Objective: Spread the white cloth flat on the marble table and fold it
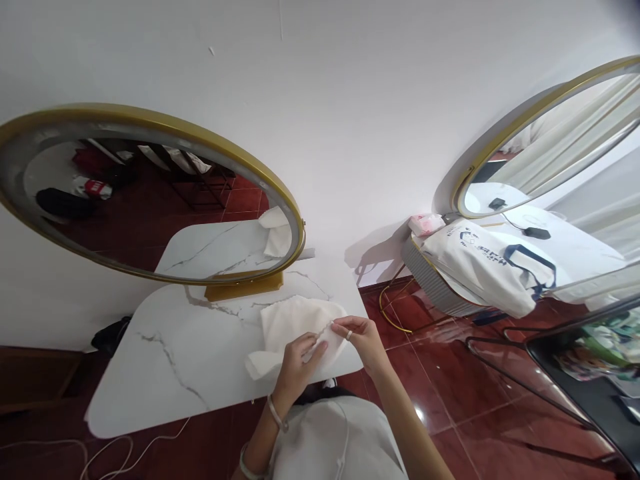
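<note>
A white cloth [295,320] lies loosely bunched at the right end of the white marbled table [165,360]. Along its near side, my left hand [303,360] pinches the cloth's edge between thumb and fingers. My right hand [360,337], with a ring on one finger, grips the same edge a little to the right. Between the two hands a short stretch of edge is raised. The rest of the cloth spreads over the tabletop, with one flap to the left of my left wrist.
A round gold-framed mirror [150,120] stands at the table's back, against the wall. To the right, a second table holds a white tote bag [480,267] and a pink tissue pack [426,224]. A dark chair [580,373] stands at far right. White cables [125,450] lie on the red floor.
</note>
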Demonstrator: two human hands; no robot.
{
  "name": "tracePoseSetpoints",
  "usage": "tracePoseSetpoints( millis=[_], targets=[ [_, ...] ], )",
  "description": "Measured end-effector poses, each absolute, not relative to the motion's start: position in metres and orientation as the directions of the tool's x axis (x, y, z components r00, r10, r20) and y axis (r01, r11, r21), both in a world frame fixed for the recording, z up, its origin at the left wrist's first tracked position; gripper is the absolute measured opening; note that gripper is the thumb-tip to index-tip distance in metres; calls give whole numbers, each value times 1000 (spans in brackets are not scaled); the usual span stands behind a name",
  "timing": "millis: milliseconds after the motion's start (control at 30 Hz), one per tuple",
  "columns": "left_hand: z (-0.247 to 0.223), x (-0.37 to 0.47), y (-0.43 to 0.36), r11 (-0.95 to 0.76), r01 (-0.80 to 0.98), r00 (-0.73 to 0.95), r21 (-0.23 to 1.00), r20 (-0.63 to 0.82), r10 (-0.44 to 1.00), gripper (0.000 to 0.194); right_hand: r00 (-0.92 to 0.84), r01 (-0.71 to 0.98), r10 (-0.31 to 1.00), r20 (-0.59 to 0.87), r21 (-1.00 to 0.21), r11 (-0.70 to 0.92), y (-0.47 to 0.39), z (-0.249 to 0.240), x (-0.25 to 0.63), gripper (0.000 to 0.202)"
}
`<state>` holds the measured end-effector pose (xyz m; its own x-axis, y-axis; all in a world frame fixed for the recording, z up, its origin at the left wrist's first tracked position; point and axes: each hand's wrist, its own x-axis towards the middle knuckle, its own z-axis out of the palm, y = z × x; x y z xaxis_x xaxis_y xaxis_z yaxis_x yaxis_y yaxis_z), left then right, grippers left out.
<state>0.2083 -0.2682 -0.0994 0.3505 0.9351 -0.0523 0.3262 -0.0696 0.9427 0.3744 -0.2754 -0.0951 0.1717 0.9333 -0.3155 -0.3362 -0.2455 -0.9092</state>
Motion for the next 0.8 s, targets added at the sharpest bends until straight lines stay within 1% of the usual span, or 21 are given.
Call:
tracePoseSetpoints(
  millis=[200,300,400,533,700,800],
  targets=[
    [-95,204,-264,-119,389,382,914,-42,923,35,197,-380,930,-311,-899,-220,-272,-103,376,27],
    [-93,193,-266,-122,437,405,891,-74,911,35,241,-422,915,-325,-884,-202,-272,-108,378,28],
    [-96,176,-266,-104,505,393,857,-121,912,38,302,-482,895,-330,-862,-156,-271,-110,382,28],
    [-102,149,-264,-67,602,345,795,-184,920,43,382,-536,862,-333,-840,-87,-270,-110,390,30],
    [-109,115,-262,-79,735,325,673,-248,913,40,453,-550,830,-326,-835,-29,-266,-111,403,30],
    [-114,97,-263,-63,755,298,653,-256,920,40,484,-562,812,-328,-827,0,-264,-111,412,28]
  ],
)
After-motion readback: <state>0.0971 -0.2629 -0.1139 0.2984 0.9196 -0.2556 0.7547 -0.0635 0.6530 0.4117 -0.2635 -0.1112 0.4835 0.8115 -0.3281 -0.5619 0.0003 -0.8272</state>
